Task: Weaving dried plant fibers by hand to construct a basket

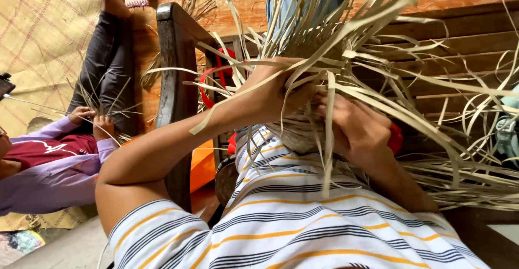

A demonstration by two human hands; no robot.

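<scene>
- Fingers of the left hand curl shut around pale dried leaf strips; the right hand pinches the same bundle.
- Strips are flat, straw-coloured and long, fanning outward from a tight woven core held against the striped shirt.
- Behind stands a dark wooden chair.
- Farther off, another person sits on a mat, handling similar strips.

Left hand raised at chest height, wrist bent, fingers curled inward and closed in a grip, knuckles toward the camera. Left forearm sloped up from a sharply bent elbow at lower left. Right hand set just beside the left, nearly touching, fingers folded and pinching. Right forearm angled down toward the lower right, sleeves short, forearms bare.
</scene>
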